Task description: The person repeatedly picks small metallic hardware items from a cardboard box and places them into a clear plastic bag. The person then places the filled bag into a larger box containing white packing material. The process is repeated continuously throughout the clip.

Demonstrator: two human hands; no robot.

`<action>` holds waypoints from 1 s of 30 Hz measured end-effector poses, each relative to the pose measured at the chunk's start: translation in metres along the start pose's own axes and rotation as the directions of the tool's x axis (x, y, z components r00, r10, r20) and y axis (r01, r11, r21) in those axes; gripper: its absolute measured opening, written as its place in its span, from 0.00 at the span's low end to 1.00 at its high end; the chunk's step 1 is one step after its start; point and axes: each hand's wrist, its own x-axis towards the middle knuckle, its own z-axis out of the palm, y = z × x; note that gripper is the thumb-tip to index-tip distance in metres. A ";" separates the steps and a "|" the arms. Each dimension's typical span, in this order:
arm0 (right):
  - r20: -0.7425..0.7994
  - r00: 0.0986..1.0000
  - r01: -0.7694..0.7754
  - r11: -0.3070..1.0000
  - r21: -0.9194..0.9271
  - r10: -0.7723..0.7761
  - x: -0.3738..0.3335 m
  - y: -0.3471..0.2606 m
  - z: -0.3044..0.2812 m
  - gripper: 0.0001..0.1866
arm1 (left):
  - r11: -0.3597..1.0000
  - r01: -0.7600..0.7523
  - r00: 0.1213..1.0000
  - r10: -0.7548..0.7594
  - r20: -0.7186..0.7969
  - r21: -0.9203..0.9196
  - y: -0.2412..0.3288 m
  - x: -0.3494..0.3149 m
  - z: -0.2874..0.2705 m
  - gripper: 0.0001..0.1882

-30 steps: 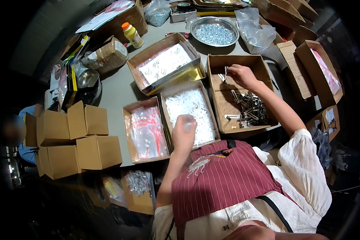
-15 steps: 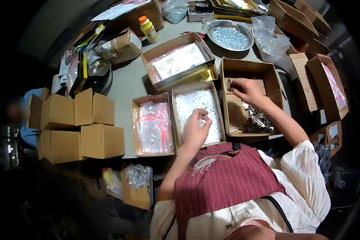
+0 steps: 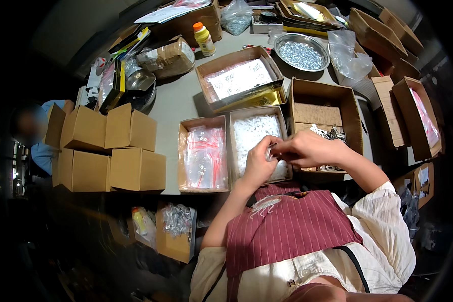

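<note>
Cream sleeves end near the elbows, leaving both forearms bare as they converge in front of the striped maroon apron (image 3: 292, 229). The left forearm rises steeply from below, and the left hand (image 3: 259, 165) is tilted up above the near part of a cardboard tray (image 3: 232, 146) filled with small white pieces (image 3: 254, 126). Its thumb and forefinger are bent toward each other, pinching a small shiny thing (image 3: 270, 155) too tiny to identify.

The right elbow juts outward; that forearm slopes up and leftward, and the right hand (image 3: 314, 149) lies back upward, roughly level, with fingers pointing left to meet the left fingertips. Its fingers are curled together, but whether they grip anything I cannot tell, as the knuckles cover the tips. The palm side hovers over the tray's right edge and the near left corner of a deeper carton (image 3: 356, 118), where loose metal parts (image 3: 332, 133) lie heaped beyond the wrist. Left of the white pieces, a shallow box (image 3: 182, 163) holds clear bags with red strips (image 3: 202, 156)
</note>
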 end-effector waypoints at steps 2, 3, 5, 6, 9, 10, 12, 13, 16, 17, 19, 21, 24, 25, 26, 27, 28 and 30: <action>-0.238 0.965 0.090 0.993 -0.076 -0.106 0.006 0.000 -0.003 0.21 | 1.000 0.012 0.999 -0.012 -0.047 0.005 0.002 -0.001 -0.011 0.17; -0.265 0.959 0.078 0.992 -0.098 -0.102 0.009 -0.003 -0.006 0.15 | 0.999 -0.021 0.994 0.025 -0.102 0.040 0.005 -0.004 -0.015 0.17; -0.453 0.842 0.224 0.953 -0.205 -0.295 0.023 0.001 -0.005 0.09 | 0.988 -0.082 0.976 0.106 -0.189 0.131 0.018 -0.006 -0.031 0.15; -0.492 0.802 0.246 0.938 -0.243 -0.338 0.029 0.000 -0.005 0.08 | 1.000 -0.017 0.975 0.018 -0.222 0.004 0.022 -0.009 -0.037 0.12; -0.423 0.876 0.208 0.972 -0.105 -0.233 0.040 -0.019 -0.009 0.08 | 0.967 0.069 0.937 -0.147 -0.317 -0.245 0.047 -0.019 -0.057 0.07; -0.408 0.886 0.193 0.975 -0.107 -0.220 0.043 -0.025 -0.008 0.08 | 0.974 0.056 0.929 -0.131 -0.345 -0.220 0.047 -0.022 -0.061 0.06; -0.434 0.871 0.247 0.969 -0.015 -0.229 0.055 -0.032 -0.002 0.11 | 0.985 0.032 0.910 -0.098 -0.402 -0.167 0.047 -0.030 -0.070 0.05; -0.467 0.857 0.267 0.963 0.036 -0.220 0.062 -0.038 0.003 0.11 | 1.000 0.015 0.905 -0.022 -0.425 -0.022 0.051 -0.035 -0.074 0.04; -0.432 0.836 0.376 0.926 0.000 -0.339 0.087 -0.047 0.014 0.12 | 0.941 -0.021 0.879 0.179 -0.443 0.338 0.060 -0.051 -0.088 0.03; -0.392 0.842 0.401 0.916 -0.002 -0.370 0.094 -0.049 0.019 0.10 | 0.913 -0.032 0.866 0.228 -0.445 0.407 0.058 -0.056 -0.093 0.04; -0.350 0.829 0.454 0.890 -0.034 -0.437 0.108 -0.062 0.025 0.06 | 0.894 -0.010 0.844 0.248 -0.476 0.448 0.055 -0.071 -0.104 0.03; -0.345 0.774 0.533 0.840 -0.096 -0.531 0.125 -0.072 0.035 0.09 | 0.898 0.020 0.827 0.232 -0.512 0.439 0.055 -0.087 -0.116 0.03; -0.303 0.679 0.640 0.742 -0.201 -0.668 0.151 -0.086 0.047 0.11 | 0.882 0.094 0.778 0.224 -0.587 0.461 0.056 -0.113 -0.135 0.03; -0.305 0.658 0.662 0.722 -0.201 -0.689 0.163 -0.089 0.053 0.11 | 0.880 0.138 0.744 0.211 -0.635 0.454 0.052 -0.124 -0.143 0.04; -0.309 0.639 0.678 0.706 -0.207 -0.704 0.176 -0.087 0.060 0.11 | 0.879 0.173 0.710 0.201 -0.675 0.444 0.047 -0.135 -0.151 0.04; -0.298 0.657 0.670 0.717 -0.190 -0.693 0.188 -0.082 0.066 0.11 | 0.885 0.223 0.674 0.164 -0.721 0.409 0.041 -0.148 -0.160 0.04; -0.285 0.670 0.668 0.724 -0.171 -0.686 0.201 -0.078 0.072 0.11 | 0.892 0.244 0.609 0.165 -0.776 0.381 0.029 -0.164 -0.169 0.03; -0.261 0.781 0.543 0.823 -0.165 -0.568 0.226 -0.056 0.086 0.10 | 0.865 0.374 0.541 0.088 -0.836 0.333 0.018 -0.197 -0.191 0.05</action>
